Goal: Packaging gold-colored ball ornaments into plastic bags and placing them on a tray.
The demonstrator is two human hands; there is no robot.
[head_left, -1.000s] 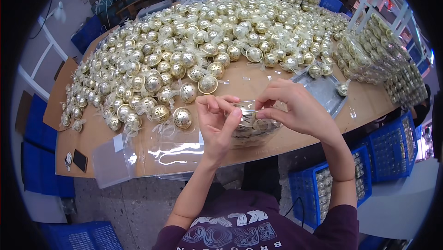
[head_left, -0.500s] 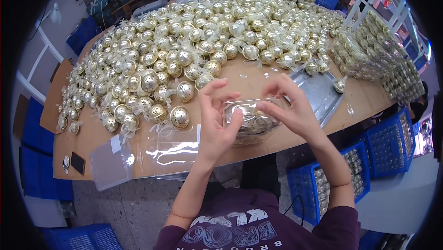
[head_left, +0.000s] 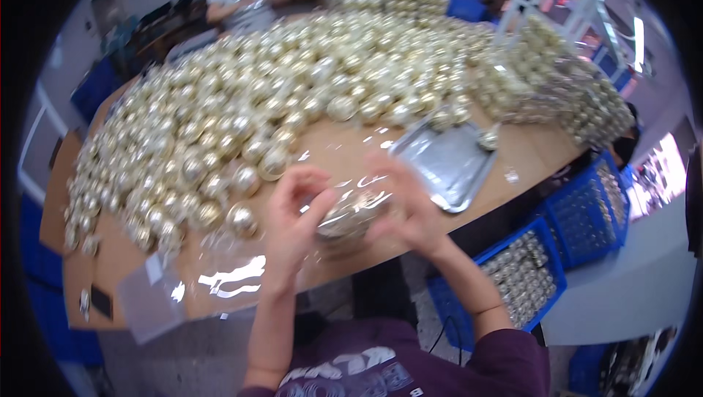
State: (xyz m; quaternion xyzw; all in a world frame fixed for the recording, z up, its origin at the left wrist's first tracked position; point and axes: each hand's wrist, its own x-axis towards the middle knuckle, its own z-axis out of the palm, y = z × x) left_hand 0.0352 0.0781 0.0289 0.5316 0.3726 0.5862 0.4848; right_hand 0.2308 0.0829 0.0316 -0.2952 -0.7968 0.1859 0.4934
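A clear plastic pack with shiny gold-silver baubles inside is at the table's near edge, between my two hands. My left hand is curled against its left side, with the thumb along the top. At the pack's right side is my right hand, smeared by motion; whether its fingers grip the film cannot be made out. Beyond and to the left spreads a large heap of gold baubles with pale ribbons. Clear plastic sheets lie left of my left hand.
A grey metal tray lies right of my hands, a single bauble at its edge. Stacked bauble packs stand at the right. Blue crates of baubles are below. A phone lies far left. Another person sits across the table.
The view has swung, so the table sits differently in the picture. My right hand has moved and blurs, its fingers spread beside the pack. The left hand stays at the pack's left side.
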